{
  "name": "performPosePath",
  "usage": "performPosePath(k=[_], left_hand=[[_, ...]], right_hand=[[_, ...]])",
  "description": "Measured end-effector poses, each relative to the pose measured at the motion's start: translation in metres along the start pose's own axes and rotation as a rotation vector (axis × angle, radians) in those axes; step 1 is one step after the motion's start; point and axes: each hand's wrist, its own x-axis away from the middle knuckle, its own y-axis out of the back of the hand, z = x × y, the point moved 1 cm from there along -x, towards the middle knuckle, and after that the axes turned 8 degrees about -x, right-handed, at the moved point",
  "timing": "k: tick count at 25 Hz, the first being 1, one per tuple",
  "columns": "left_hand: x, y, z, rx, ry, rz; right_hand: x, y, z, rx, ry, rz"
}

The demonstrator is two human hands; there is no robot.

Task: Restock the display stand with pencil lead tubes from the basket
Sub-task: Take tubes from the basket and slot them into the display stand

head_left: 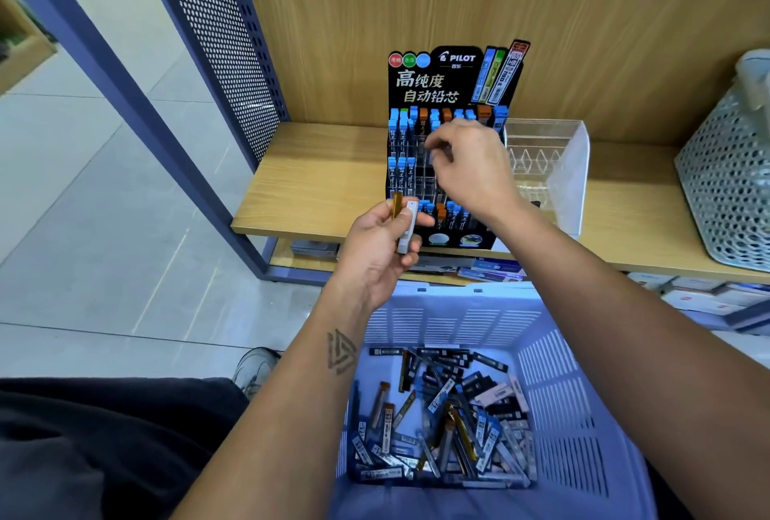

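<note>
Stand: a black display stand (pixel 448 78) sits on the wooden shelf (pixel 316 178) at about 12 o'clock, its slots partly filled with blue-capped and orange-capped tubes.
Right hand: the right hand (pixel 471 165) is up against the middle rows of the stand, fingers curled toward the slots; the fingertips are blurred, so I cannot tell whether they pinch a tube.
Left hand: the left hand (pixel 381 244) is just below the stand's lower left corner, at about 11 o'clock from the basket, fingers curled round two tubes, an amber tube (pixel 397 205) and a white tube (pixel 408 228), both held roughly upright.
Basket: a pale blue slatted basket (pixel 575 403) lies at 6 o'clock, under both forearms.
Loose tubes: a jumbled heap of lead tubes (pixel 441 423) covers the basket floor.
Neighbours: a clear plastic tray (pixel 558 169) stands just right of the stand; a white perforated bin (pixel 729 186) stands at 3 o'clock.
</note>
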Motion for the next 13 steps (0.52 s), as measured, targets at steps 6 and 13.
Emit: performPosePath(k=[6, 13], left_hand=[[0.004, -0.02, 0.004, -0.042, -0.016, 0.032], [0.011, -0.042, 0.009, -0.067, 0.058, 0.102]], right_hand=[[0.041, 0.03, -0.008, -0.395, -0.3, 0.407], [0.061, 0.064, -0.032, -0.802, -0.499, 0.325]])
